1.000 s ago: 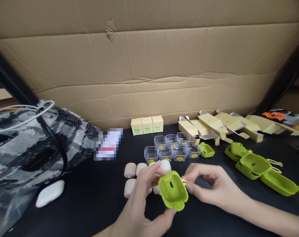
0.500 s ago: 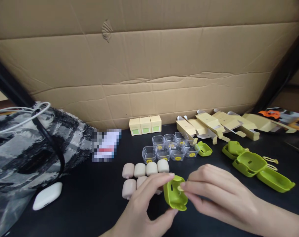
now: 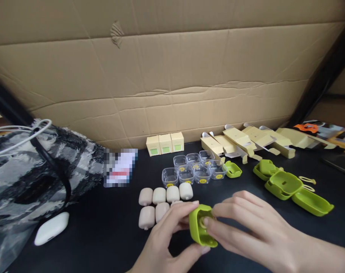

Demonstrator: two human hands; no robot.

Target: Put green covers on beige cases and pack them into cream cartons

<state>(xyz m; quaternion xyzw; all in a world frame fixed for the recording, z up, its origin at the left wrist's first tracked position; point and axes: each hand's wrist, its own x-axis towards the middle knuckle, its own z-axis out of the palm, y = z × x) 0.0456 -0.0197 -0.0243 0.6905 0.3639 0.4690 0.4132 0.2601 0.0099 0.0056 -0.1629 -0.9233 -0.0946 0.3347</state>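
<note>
My left hand (image 3: 166, 239) grips a lime-green earbud case cover (image 3: 194, 229) between thumb and fingers, its hollow side facing up. The fingers of my right hand (image 3: 252, 227) reach into that hollow, pinching a small pale yellow piece (image 3: 201, 223) mostly hidden by the fingertips. To the right lie more green case covers (image 3: 311, 204) and pale yellow loops (image 3: 307, 179). One small green cover (image 3: 233, 169) sits beyond my right hand. Beside my left hand are rows of pinkish and cream rounded cases (image 3: 147, 217), partly covered by it.
Clear plastic cups (image 3: 186, 174) with yellow stickers stand behind the rounded cases. Farther back are three small boxes (image 3: 165, 144) and several opened cartons (image 3: 237, 140). A white earbud case (image 3: 52, 228) lies left, near a checked fabric (image 3: 75, 151). Cardboard (image 3: 172, 68) walls off the back.
My right fingers have gone deeper into the green cover with the pale yellow piece. The cover has tilted slightly in my left hand. The whole view has shifted a little.
</note>
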